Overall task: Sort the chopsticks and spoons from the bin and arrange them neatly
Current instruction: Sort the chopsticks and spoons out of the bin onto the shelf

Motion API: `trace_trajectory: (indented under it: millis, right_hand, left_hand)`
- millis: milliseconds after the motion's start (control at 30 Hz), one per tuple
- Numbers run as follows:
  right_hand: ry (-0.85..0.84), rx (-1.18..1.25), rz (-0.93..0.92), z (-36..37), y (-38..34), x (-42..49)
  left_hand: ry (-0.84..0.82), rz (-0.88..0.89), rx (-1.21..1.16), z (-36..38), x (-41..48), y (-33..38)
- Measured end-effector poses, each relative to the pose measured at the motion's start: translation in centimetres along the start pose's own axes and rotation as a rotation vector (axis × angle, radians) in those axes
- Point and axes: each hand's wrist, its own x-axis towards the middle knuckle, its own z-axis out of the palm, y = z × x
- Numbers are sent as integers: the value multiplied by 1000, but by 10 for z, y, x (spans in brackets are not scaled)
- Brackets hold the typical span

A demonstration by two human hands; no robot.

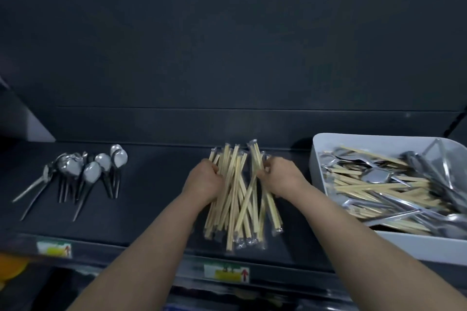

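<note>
This looks like a shop or a catering storeroom rather than a home, though which of the two cannot be told. The working surface is a dark metal shelf (156,184) with a plain dark back panel (227,45), and printed labels (226,272) with red arrows sit along its front edge, like shelf tags. The stock is bulk tableware: many plastic-wrapped chopsticks (235,197), a heap of identical steel spoons (91,171), and a white plastic bin (417,247) holding more of both.

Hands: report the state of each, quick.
Left hand: closed, gripping the left side of the chopsticks.
Right hand: closed, gripping chopsticks on the pile's right side.
</note>
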Motion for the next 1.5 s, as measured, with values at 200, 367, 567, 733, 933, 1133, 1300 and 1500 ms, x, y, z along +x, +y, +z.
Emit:
trace_trajectory:
  millis: [200,367,567,733,933,1133,1300,1500]
  right_hand:
    - [209,-271,-100,-7,6,-15]
    - [521,-341,-125,-44,45,-39]
    - [546,-334,83,-84,128,-66]
    - [529,-319,243,-117,192,-93]
    - [425,-261,268,-132,239,-102]
    - [300,-223,149,-135,243,-86]
    - [259,-227,82,-131,238,-74]
    - [274,-218,-15,-127,224,-61]
  left_hand:
    - [-32,159,129,-5,5,13]
    - [-38,351,16,9,4,75]
    - [-133,616,-46,61,-24,165]
    - [-251,727,224,115,-47,214]
    - [-237,669,516,162,-45,233]
    - [-122,540,527,154,-43,243]
    - [-15,483,391,137,-42,231]
    - [-23,411,357,118,-41,217]
